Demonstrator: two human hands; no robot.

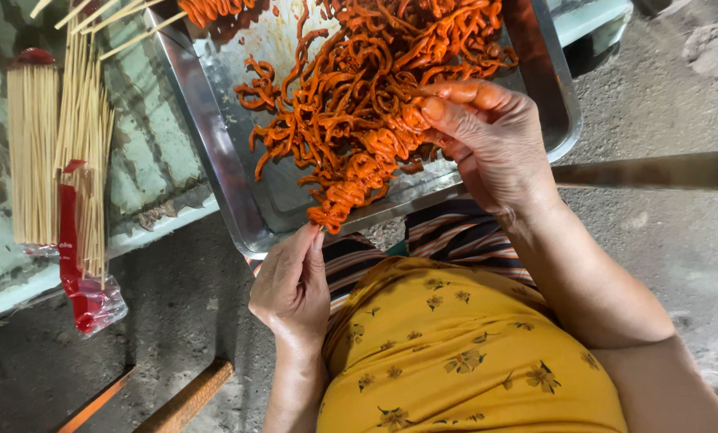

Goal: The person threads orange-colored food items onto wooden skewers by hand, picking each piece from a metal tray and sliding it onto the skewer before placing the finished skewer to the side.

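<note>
One skewer (359,172) was in hand, packed along most of its visible length with coiled orange strips; it lay slanted across the near rim of the steel tray (214,152), the left hand (293,285) pinching its lower end between fingertips and the right hand (487,136) closed around the upper coils, thumb pressing them. Most of the work appeared outstanding, since a large loose heap of orange strips (391,48) filled the tray behind it. Bundles of bare wooden sticks (34,152) lay unused on the green bench (146,160) to the left, beside a red plastic wrapper (74,256).
</note>
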